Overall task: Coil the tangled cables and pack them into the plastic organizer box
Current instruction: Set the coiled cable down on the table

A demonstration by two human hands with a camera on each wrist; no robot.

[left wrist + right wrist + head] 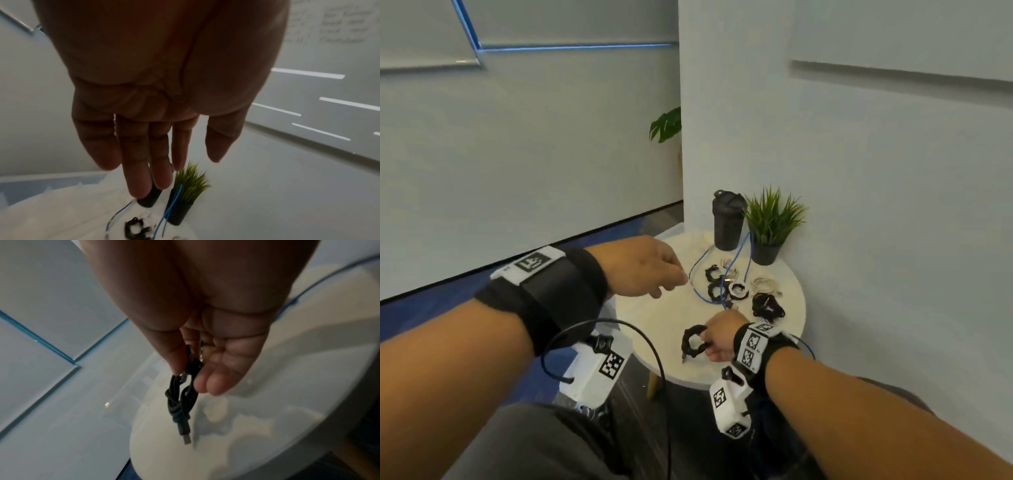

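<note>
While the right hand (717,337) is held low over the near part of the round white table (661,315), a black coiled cable (693,341) is pinched in its grip between thumb and curled fingers; in the right wrist view the same coil (180,395) is seen hanging from the fingertips (213,384), its plug end pointing down just above the table top. The left hand (642,267) is raised at the centre-left of the head frame, above the table's left edge, and nothing is held in it: in the left wrist view its fingers (139,162) are stretched out and slack. Further black coils (714,281) are laid at the middle of the table, with a loose blue cable (732,270) looped over and around them, a larger black bundle (767,305) to their right and pale cables (765,284) just above it. A black tumbler (727,219) and a potted green plant (768,226) are stood side by side at the table's far edge, against the wall. No organizer box can be made out.
</note>
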